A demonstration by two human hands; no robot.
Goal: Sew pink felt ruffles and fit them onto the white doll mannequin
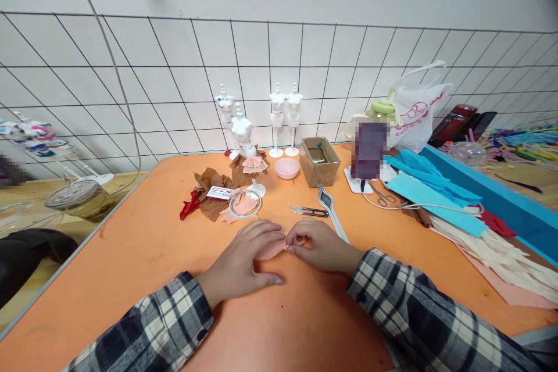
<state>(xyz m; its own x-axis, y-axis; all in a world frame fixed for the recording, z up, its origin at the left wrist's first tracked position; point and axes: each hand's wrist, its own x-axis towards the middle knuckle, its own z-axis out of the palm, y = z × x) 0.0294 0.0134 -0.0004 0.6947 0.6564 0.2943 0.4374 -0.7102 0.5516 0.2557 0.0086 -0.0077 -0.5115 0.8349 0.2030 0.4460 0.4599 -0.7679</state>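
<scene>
- Where the pink cloth point(269, 250) lies on the orange table point(131, 261), directly before the person, the left hand point(246, 258) rests palm down over its left part, its thumb spread wide of the fingers.
- The right hand point(316, 244) is curled, thumb and forefinger pinching the cloth's right edge — whether anything thin sits between them as well is too small to tell.
- Plaid sleeves point(174, 319) cover both forearms.
- Just beyond the right hand lie black-handled snips point(317, 212), blades toward the left; beside them a grey-and-white strip point(335, 218) slants down behind that hand.
- Beyond the left hand, a silvery ring point(260, 204) lies around some pink scraps point(243, 202), near a printed label point(219, 193) on brown cloth point(212, 177), with a red scrap point(190, 206) at its left.
- Farther back stand 4 white dress forms point(241, 127) — 1 with a brown and pink skirt, 1 with a patterned top, 2 plain.
- A pink bowl point(286, 168) sits before the 2 plain forms, with a cardboard box point(320, 164) just to its right.
- Well to the right are scissors point(386, 195), blue cloth point(436, 177), cream strips point(492, 256) and a printed plastic bag point(416, 116).
</scene>
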